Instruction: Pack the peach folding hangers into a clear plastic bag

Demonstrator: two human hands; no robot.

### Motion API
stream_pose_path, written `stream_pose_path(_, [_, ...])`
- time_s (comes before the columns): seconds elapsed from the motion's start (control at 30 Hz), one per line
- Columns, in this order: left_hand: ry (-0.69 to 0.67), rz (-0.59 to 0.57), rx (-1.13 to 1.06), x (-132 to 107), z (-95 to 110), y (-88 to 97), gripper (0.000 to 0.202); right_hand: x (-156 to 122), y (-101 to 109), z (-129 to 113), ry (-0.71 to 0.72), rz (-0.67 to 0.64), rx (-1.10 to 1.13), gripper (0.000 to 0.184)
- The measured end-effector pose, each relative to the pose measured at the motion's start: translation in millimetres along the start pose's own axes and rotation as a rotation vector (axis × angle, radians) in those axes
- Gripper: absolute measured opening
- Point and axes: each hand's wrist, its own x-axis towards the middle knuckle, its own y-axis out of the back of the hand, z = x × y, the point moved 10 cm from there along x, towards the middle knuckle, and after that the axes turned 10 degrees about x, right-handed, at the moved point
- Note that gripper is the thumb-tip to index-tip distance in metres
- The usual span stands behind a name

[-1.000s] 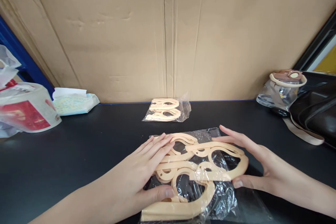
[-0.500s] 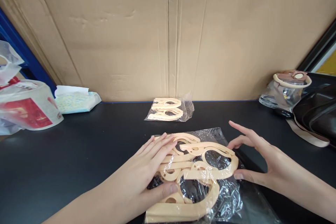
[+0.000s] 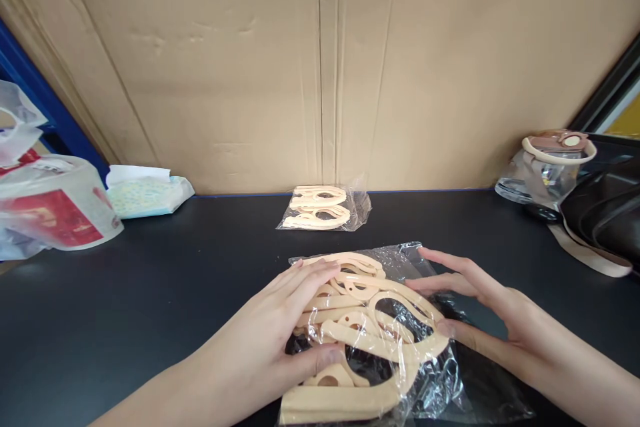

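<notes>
Several beige folding clothes hangers [image 3: 345,397] lie in overlapping rows inside clear plastic bags [image 3: 450,387] on the black table in front of me. My left hand [image 3: 287,323] rests over their left side, fingers stretched out and thumb apart. At the right end of the uppermost hanger [image 3: 400,347], my right hand [image 3: 483,307] touches with its thumb; its fingers are spread along the upper right edge of the pile, not closed around it. Farther back, another clear bag with beige hangers [image 3: 320,210] lies by the cardboard.
A cardboard wall [image 3: 210,80] stands behind the black table [image 3: 150,293]. On the left are a tissue pack [image 3: 145,193] and a white-and-red roll in plastic [image 3: 60,207]. A clear bottle [image 3: 555,170] and a black bag [image 3: 610,213] stand on the right.
My right hand has moved left onto the pile's edge. The uppermost hanger has shifted left and turned slightly, its right end lower. My left hand stays nearly in place.
</notes>
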Motion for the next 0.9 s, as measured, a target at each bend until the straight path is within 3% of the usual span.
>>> stream_pose_path(0.17, [0.034, 0.004, -0.009, -3, -8, -3.1, 0.065, -1, 1, 15, -0.068, -0.041, 0.03, 0.068])
stream_pose_path(0.33, [0.021, -0.073, 0.008, -3, -13, -10.4, 0.071, 0, 1, 19, -0.038, -0.005, 0.13, 0.063])
stream_pose_path(0.47, [0.057, -0.038, 0.01, -4, -14, -6.6, 0.07, -1, -2, 24, -0.07, -0.047, 0.115, 0.062])
stream_pose_path(0.73, [0.025, -0.082, 0.015, -3, -8, -8.1, 0.067, 1, 1, 13, -0.053, -0.019, 0.176, 0.063])
stream_pose_path(0.9, [0.045, -0.018, -0.046, -3, -8, -2.8, 0.064, 5, -2, 13, -0.089, -0.031, 0.2, 0.053])
